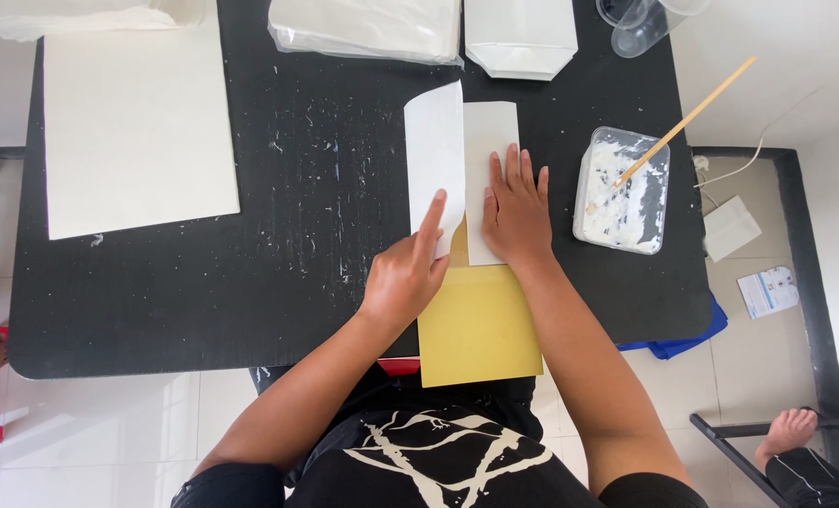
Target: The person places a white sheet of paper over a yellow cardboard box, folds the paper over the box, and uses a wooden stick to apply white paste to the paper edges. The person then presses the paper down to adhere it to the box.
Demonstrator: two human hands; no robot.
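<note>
the left hand (403, 277) points one finger out, the rest curled in, and presses the raised left flap of the white paper (435, 155). the right hand (516, 214) lies flat, fingers a little apart, on the folded right flap. a yellow card (479, 329) sticks out at 6 o'clock. the glue tub (622, 190) sits at 3 o'clock. the left flap looks not yet flat.
</note>
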